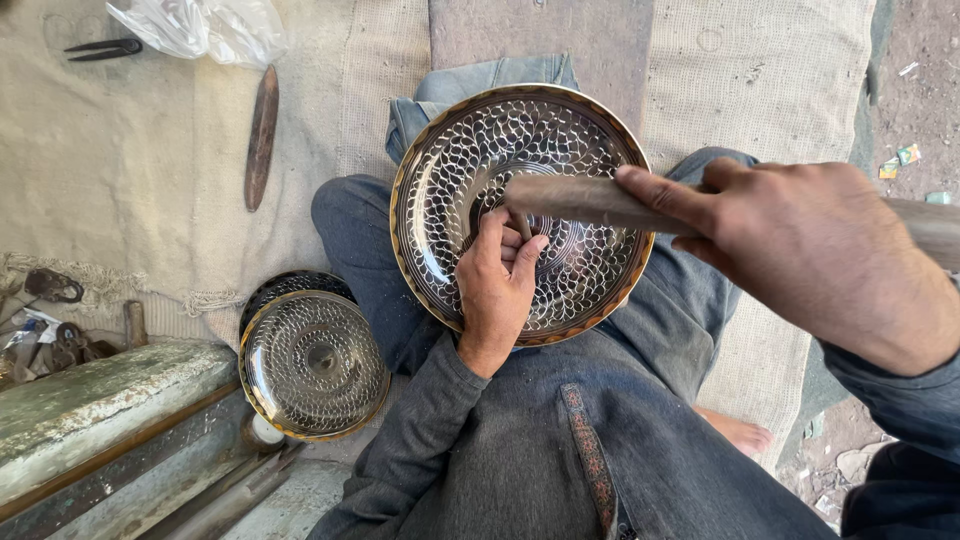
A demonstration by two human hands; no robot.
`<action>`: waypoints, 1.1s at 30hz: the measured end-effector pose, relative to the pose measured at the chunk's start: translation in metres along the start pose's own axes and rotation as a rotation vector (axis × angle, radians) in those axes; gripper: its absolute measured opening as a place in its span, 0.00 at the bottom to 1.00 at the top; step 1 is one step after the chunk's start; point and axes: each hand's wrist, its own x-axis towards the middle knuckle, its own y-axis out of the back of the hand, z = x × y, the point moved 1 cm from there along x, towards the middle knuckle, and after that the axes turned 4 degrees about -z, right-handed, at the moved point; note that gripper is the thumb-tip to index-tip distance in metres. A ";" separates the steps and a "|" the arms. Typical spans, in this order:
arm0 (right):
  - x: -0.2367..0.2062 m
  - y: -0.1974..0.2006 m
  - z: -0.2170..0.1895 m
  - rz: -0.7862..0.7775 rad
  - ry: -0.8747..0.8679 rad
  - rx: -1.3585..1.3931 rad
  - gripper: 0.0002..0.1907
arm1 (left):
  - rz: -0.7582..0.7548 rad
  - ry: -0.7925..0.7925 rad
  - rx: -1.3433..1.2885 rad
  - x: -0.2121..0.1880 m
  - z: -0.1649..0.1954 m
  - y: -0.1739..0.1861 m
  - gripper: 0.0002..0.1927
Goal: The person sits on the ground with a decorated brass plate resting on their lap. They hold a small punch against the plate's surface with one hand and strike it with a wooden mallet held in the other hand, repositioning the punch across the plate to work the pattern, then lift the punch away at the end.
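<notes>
Chasing a scale pattern into the engraved metal plate (520, 215), propped on the lap against the jeans-clad knees (360, 260), face up toward the camera. Left hand (497, 290) pressed to the plate just below centre, at about 6 o'clock from the hub, fingers closed narrowly around a small chisel or punch (519, 222) whose tip meets the metal near the middle. Right hand (810, 250) out at 3 o'clock from the plate, wrapped tightly round a long wooden mallet (590, 202), index finger stretched along the shaft, the striking end lying over the top of the punch; touching or just above, cannot tell.

Judged from this: mid-strike in the engraving step, with most of the face already covered in scales and work now close to the central boss. Next blow calls for a light, square tap, punch held steady and upright, plate braced by the left palm so as not to rock on the knees.

Lying at 8 o'clock from the plate, a stack of similar patterned plates (313, 365) on the cloth-covered floor (130, 170); a dark wooden stick (261, 137) at 10 o'clock; further out toward 10 o'clock, black shears (103, 48) and a plastic bag (200, 28).
</notes>
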 end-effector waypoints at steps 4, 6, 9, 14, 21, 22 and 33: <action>-0.006 -0.012 0.004 0.436 0.000 0.315 0.36 | -0.013 -0.068 0.004 -0.001 -0.005 -0.002 0.19; -0.007 -0.023 0.005 0.445 0.003 0.394 0.38 | -0.053 -0.052 -0.033 0.001 -0.007 -0.002 0.19; -0.014 -0.043 0.003 0.138 -0.125 0.364 0.36 | -0.144 -0.134 -0.100 0.010 -0.008 0.002 0.23; -0.028 -0.076 -0.014 0.146 -0.251 0.702 0.38 | -0.438 -0.156 -0.056 0.034 -0.006 0.012 0.23; -0.052 -0.128 -0.072 0.422 -0.395 1.133 0.41 | -0.751 -0.345 -0.053 0.058 0.009 0.021 0.22; -0.054 -0.138 -0.082 0.543 -0.414 1.271 0.40 | -0.781 -0.348 -0.058 0.060 0.011 0.021 0.21; -0.057 -0.227 -0.156 0.620 -0.452 1.233 0.42 | -1.038 -0.369 0.058 0.072 0.029 0.020 0.20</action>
